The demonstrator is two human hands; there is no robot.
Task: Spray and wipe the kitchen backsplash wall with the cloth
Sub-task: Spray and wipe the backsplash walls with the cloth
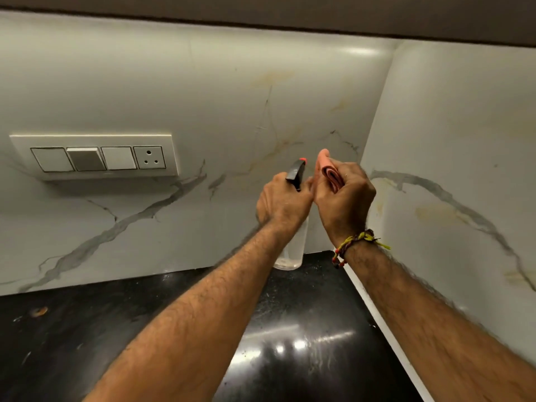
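Observation:
A white marble backsplash wall (pixel 232 111) with grey and yellowish veins fills the view and turns a corner at the right. My left hand (pixel 281 204) grips the neck of a clear spray bottle (pixel 293 250) with a black head and orange nozzle tip, held above the counter and pointed at the wall. My right hand (pixel 345 195) holds a folded pink cloth (pixel 329 169), raised right beside the bottle's head, close to the wall corner.
A white switch plate (pixel 95 156) with three switches and a socket sits on the wall at the left. A glossy black countertop (pixel 87 329) runs below. The side wall (pixel 464 169) closes in on the right. A dark cabinet underside (pixel 261 10) hangs overhead.

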